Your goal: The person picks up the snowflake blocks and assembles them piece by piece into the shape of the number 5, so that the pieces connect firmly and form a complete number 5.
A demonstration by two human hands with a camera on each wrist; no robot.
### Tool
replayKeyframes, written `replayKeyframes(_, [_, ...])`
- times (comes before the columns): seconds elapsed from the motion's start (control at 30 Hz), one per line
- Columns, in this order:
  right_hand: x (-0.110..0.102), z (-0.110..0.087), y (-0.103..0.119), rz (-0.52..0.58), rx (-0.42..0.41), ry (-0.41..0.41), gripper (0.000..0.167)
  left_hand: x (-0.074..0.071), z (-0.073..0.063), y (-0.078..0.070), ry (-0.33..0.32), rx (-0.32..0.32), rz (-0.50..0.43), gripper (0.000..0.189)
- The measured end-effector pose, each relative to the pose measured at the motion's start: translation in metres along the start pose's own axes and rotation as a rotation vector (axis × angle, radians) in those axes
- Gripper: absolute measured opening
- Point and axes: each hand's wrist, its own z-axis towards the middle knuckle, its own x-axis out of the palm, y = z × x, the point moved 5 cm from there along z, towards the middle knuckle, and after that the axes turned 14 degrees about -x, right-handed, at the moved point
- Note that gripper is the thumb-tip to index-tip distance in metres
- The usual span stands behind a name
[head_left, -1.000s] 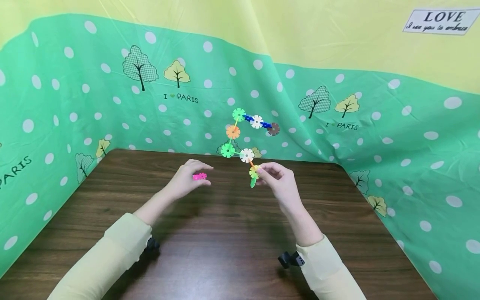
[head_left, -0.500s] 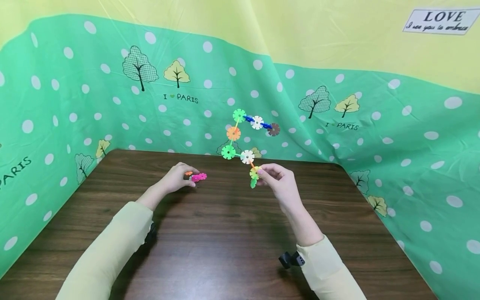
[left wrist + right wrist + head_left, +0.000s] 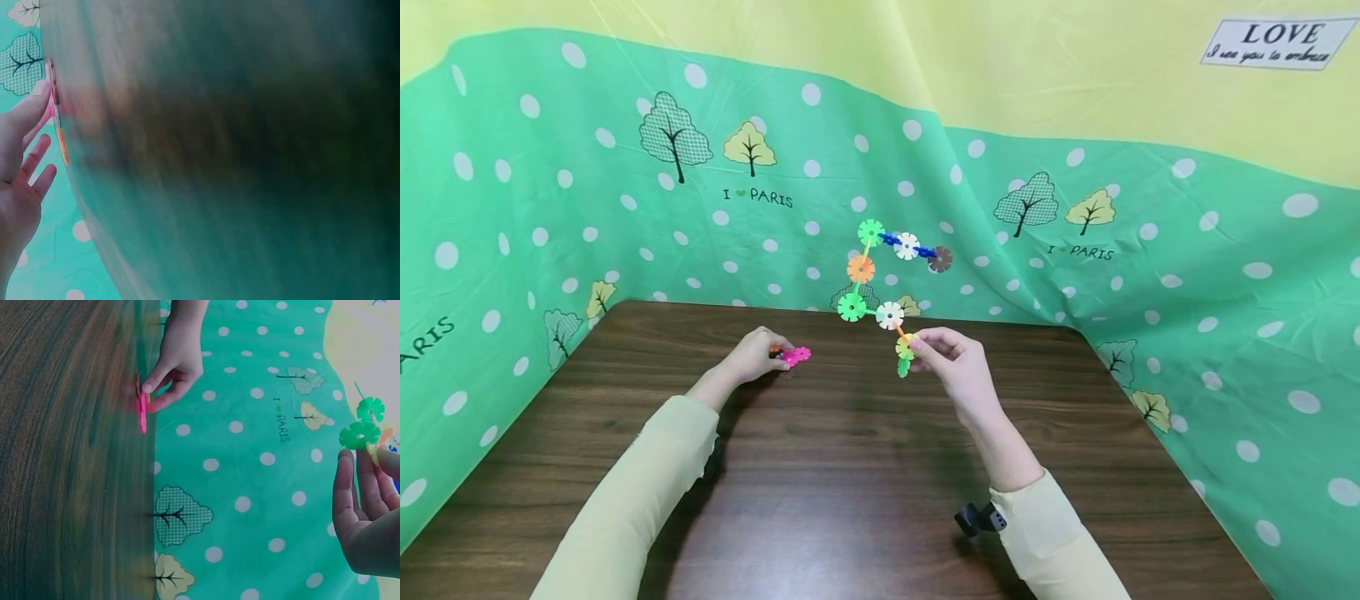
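My right hand point(image 3: 957, 360) pinches a yellow snowflake disc point(image 3: 905, 347) near the lower end of a raised chain of interlocking snowflake discs. Above it the chain bends through a white disc point(image 3: 890, 316), a green disc point(image 3: 852, 307) and an orange disc point(image 3: 861, 268), up to a brown disc point(image 3: 940, 259) at its far end. A green piece point(image 3: 903, 367) hangs below the yellow one. My left hand point(image 3: 756, 354) is down at the table, its thumb and forefinger pinching a pink snowflake disc point(image 3: 795, 357). An orange piece point(image 3: 776, 351) shows partly behind those fingers.
The dark wood table point(image 3: 820, 467) ends at a green and yellow printed curtain point(image 3: 820, 192), which wraps the back and both sides. A black wrist camera point(image 3: 979, 521) sits by the right sleeve.
My left hand has moved left and back from around the pink disc, then closed its thumb and forefinger at the pieces there. My right hand and the chain have hardly moved.
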Motion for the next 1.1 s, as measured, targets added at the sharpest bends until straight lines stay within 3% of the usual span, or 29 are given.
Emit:
replayKeyframes(0.1, [0.0,0.0,-0.001,0.004,0.0,0.003,0.027,0.0,0.0,-0.002,-0.008,0.028,-0.01,0.023])
replayKeyframes(0.37, [0.001,0.0,-0.001,0.017,0.006,0.005,0.027,0.0,-0.001,-0.001,-0.003,0.008,-0.039,0.028])
replayKeyframes(0.6, [0.003,0.001,0.0,0.016,0.008,0.007,0.026,-0.009,-0.008,-0.007,-0.034,0.034,-0.122,0.012])
replayKeyframes(0.73, [0.003,0.001,0.003,0.006,0.002,0.009,0.027,-0.015,-0.014,-0.017,-0.048,0.029,-0.18,0.008])
replayKeyframes(0.97, [0.003,0.002,0.005,-0.007,-0.01,0.018,0.028,-0.021,-0.029,-0.046,0.066,-0.023,-0.441,0.012])
replayKeyframes(1.1, [0.004,0.002,0.007,0.017,-0.018,0.015,0.027,-0.024,-0.04,-0.066,0.094,-0.023,-0.518,0.012])
